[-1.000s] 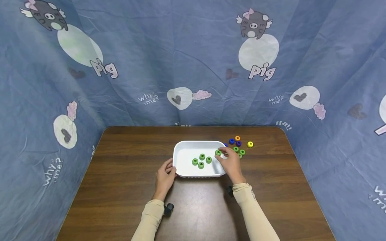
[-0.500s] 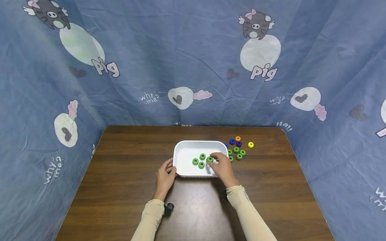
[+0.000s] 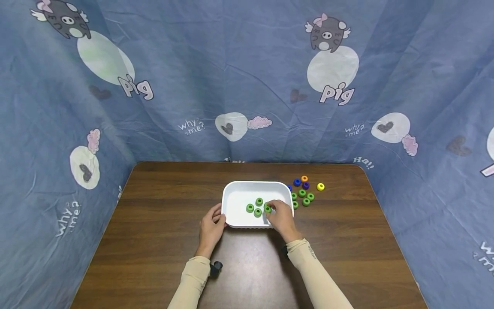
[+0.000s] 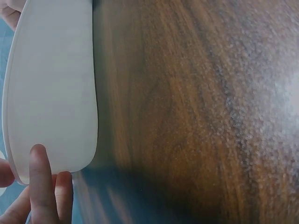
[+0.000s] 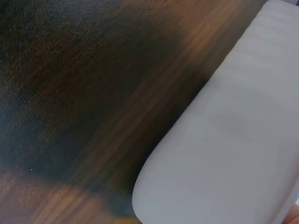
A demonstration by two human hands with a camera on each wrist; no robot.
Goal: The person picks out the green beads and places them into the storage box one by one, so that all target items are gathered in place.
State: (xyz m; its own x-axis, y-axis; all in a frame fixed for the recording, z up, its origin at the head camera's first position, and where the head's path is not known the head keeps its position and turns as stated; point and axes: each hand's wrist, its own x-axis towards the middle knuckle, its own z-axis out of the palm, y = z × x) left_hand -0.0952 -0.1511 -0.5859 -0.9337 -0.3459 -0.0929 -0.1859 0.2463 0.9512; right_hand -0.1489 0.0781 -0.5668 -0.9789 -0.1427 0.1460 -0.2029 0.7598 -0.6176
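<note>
A white rectangular tray [image 3: 235, 195] lies on the table, holding several green ring-shaped beads [image 3: 250, 208]. At its left end, my left hand [image 3: 210, 227] grips the corner; in the left wrist view a finger [image 4: 40, 182] lies on the outer wall and another reaches the rim. Inside the right half, my right hand [image 3: 282, 219] pinches a green bead [image 3: 267, 209] between thumb and fingertips, right against another green bead behind it. The right wrist view shows mainly the tray's outer wall [image 5: 224, 154], with the fingers almost all hidden.
Right of the tray lie more loose green beads [image 3: 302, 193], several blue ones [image 3: 297, 182], an orange bead [image 3: 304, 178] and a yellow bead [image 3: 320, 186]. The brown wooden table [image 3: 154, 240] backs onto a blue printed curtain [image 3: 173, 146].
My right hand has carried the green bead leftward and down from the tray's right end to the green beads inside. The left hand stays at the tray's corner.
</note>
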